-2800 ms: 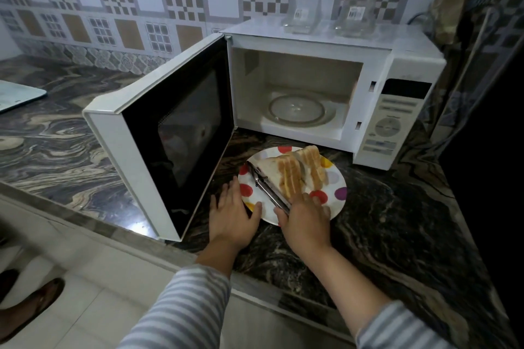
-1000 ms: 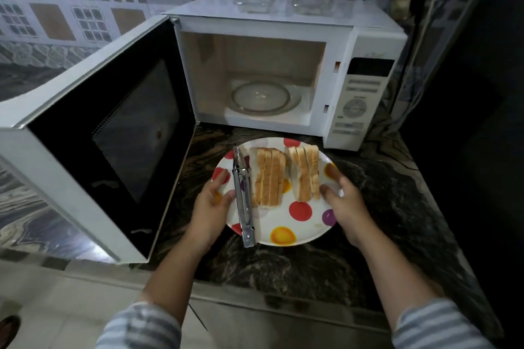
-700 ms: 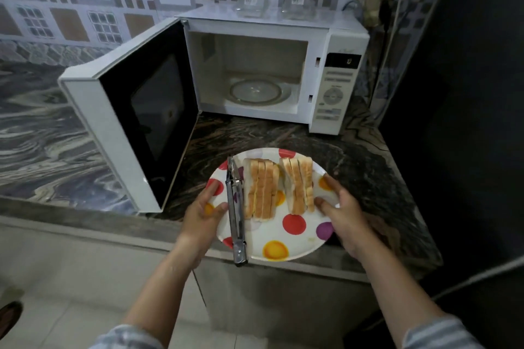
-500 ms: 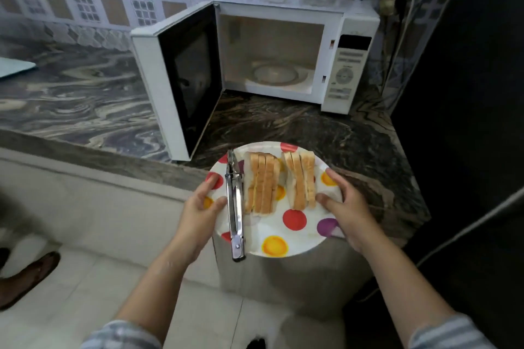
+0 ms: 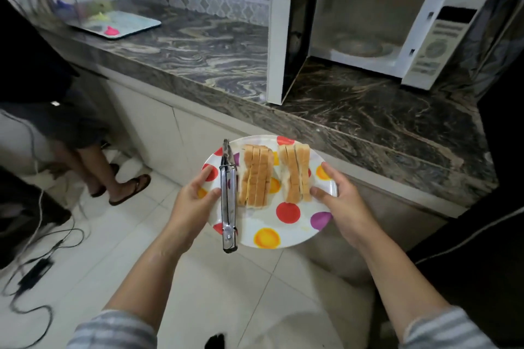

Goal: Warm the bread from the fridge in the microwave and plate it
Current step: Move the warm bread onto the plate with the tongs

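between the two hands, over the tiled floor and clear of the counter, a spotted plate is carried level. the left hand grasps the plate's left rim, thumb curled over the top just beside the metal tongs; the right hand grasps the right rim, thumb lying on the plate and touching the near end of the bread. the bread stands on edge in two rows of slices, between the thumbs and a little beyond them. the tongs lie closed along the plate's left side, their looped end jutting past the near rim. well beyond the right hand, the microwave sits on the counter with its door swung wide. far off past the left hand, another person stands by the counter, near a tray there.
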`<state>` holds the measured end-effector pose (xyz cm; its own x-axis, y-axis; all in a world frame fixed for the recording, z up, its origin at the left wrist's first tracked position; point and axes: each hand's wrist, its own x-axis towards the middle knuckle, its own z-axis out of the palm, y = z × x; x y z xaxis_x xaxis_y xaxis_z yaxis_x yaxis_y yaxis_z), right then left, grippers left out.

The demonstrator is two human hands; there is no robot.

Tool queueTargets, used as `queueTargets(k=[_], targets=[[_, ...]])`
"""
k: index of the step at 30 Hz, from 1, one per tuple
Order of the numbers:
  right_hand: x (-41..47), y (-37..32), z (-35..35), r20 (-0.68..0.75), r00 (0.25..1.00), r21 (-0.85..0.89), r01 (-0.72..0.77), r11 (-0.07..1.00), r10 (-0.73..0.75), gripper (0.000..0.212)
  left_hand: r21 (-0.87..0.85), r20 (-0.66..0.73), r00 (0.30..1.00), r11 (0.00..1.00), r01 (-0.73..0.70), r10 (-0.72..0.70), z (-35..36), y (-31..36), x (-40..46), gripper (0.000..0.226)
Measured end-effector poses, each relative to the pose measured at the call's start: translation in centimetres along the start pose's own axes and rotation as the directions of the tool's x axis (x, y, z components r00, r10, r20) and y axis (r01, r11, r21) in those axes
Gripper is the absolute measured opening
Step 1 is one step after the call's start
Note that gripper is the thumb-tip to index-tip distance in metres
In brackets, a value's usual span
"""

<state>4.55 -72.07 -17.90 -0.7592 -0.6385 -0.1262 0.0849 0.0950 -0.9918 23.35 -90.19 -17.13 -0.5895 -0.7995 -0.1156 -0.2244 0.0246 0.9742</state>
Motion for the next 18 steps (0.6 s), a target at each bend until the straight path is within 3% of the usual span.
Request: queueTargets(k=[8,18], targets=[[3.9,-0.1,9.9,0.052,0.999,-0.013,0.016,1.000,-0.015,0.065,-0.002,-0.058,0.998,1.000,-0.026,0.026,-8.8,-0.8,3.7,0.057],[12.4,-1.6,22.3,-0.089,0.995,-0.024,0.045,0.999,-0.047,0.064,0.047,0.082,0.994,0.995,-0.082,0.078,-19.2,0.6,17.9,0.057]])
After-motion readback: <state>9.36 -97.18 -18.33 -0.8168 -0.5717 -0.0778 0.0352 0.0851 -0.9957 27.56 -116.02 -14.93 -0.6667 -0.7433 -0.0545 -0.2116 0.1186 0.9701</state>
